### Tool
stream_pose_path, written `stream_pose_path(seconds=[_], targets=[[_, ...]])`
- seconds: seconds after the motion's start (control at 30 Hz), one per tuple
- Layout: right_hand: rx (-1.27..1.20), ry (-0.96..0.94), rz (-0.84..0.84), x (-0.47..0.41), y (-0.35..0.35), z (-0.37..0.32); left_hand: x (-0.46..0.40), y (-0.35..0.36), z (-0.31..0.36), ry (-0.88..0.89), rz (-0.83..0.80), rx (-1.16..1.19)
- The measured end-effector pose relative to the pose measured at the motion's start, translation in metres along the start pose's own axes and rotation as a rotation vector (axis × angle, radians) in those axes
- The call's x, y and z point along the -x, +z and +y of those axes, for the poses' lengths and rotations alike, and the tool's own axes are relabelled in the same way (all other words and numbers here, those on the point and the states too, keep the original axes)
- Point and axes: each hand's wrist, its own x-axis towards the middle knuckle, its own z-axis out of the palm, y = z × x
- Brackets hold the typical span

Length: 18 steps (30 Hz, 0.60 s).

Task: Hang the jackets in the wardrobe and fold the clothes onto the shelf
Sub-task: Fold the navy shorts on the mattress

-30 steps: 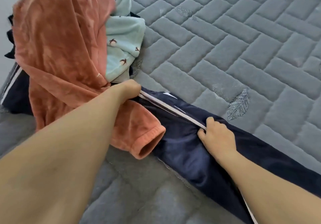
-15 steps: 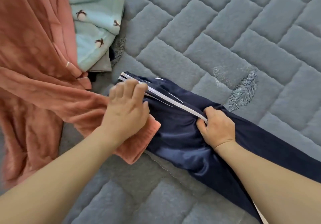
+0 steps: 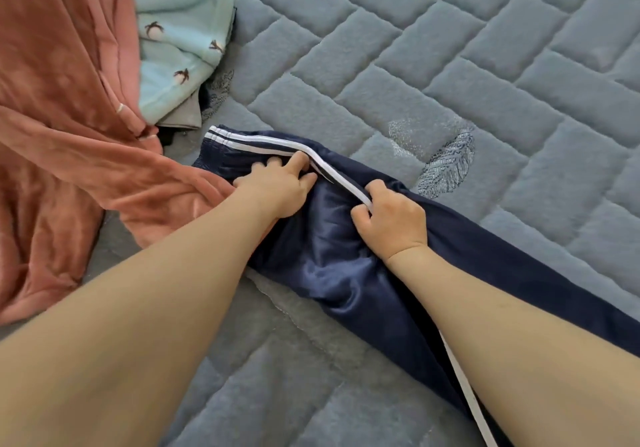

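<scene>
Navy track trousers with white side stripes lie stretched across the grey quilted bed, waistband at the upper left. My left hand rests on the cloth just below the waistband, its fingers spread and touching the stripe. My right hand pinches the white stripe and the navy cloth a little further along the leg. A rust-pink fleece garment lies crumpled at the left, one sleeve reaching under my left forearm. A pale blue fleece piece with small bird prints sits behind it.
The grey quilted mattress spreads to the right and far side, with an embroidered leaf near the trousers. A grey and dark bit of cloth peeks from under the blue fleece.
My left hand let go of the waistband end and slid right along the stripe toward my right hand. The waistband now lies flat and uncovered. My right hand kept its pinch.
</scene>
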Motion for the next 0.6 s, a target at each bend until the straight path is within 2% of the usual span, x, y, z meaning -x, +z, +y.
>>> stream_pose_path(seconds=[0.07, 0.23, 0.27, 0.33, 0.37, 0.4, 0.43, 0.47, 0.5, 0.6], targets=[[-0.022, 0.049, -0.098, 0.004, -0.013, 0.007, 0.004, 0.003, 0.015, -0.081, 0.042, -0.053], [-0.131, 0.314, -0.423, 0.051, -0.076, 0.072, 0.03, -0.014, 0.055, -0.275, 0.006, -0.06], [-0.104, 0.344, -0.473, 0.064, -0.091, 0.09, 0.037, -0.016, 0.07, -0.235, 0.077, -0.095], [-0.023, 0.392, -0.547, 0.085, -0.119, 0.123, 0.055, -0.012, 0.106, 0.064, 0.277, -0.116], [0.01, 0.415, -0.577, 0.093, -0.131, 0.138, 0.066, -0.005, 0.124, 0.255, 0.266, -0.098], [0.02, 0.445, -0.601, 0.101, -0.141, 0.151, 0.077, 0.006, 0.14, 0.398, 0.171, -0.084], [-0.001, 0.483, -0.622, 0.109, -0.149, 0.162, 0.086, 0.018, 0.153, 0.461, 0.039, -0.085], [-0.057, 0.523, -0.648, 0.118, -0.154, 0.173, 0.091, 0.029, 0.162, 0.453, -0.06, -0.099], [-0.136, 0.563, -0.679, 0.129, -0.158, 0.181, 0.091, 0.037, 0.169, 0.405, -0.092, -0.094], [-0.328, 0.629, -0.738, 0.162, -0.163, 0.197, 0.086, 0.043, 0.186, 0.261, -0.02, -0.07]])
